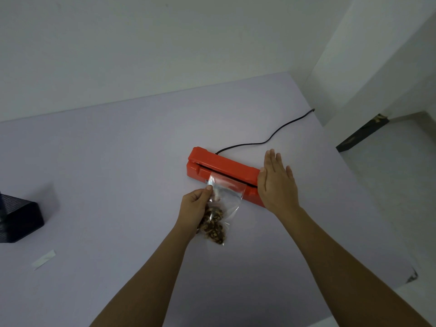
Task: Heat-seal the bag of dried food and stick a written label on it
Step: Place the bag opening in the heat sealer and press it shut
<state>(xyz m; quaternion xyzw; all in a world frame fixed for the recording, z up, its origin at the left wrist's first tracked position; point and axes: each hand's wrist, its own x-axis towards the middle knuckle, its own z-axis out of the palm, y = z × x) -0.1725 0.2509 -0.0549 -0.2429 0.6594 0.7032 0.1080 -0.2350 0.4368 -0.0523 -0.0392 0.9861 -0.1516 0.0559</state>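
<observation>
Left hand: pinched on the bag's left edge, thumb on top.
Right hand: flat, fingers spread, holding nothing, over the sealer's right end; contact unclear.
Bag: one, clear plastic, mouth tucked into the sealer's slot, body lying on the table toward the person.
Contents: brown dried food bunched at the bottom end.
Sealer: one, red, lid not fully down.
Cord: one, black, runs off the table's far right.
Label: one white strip, far left, well apart.
Box: one, dark, left edge.
Table: pale lilac.
</observation>
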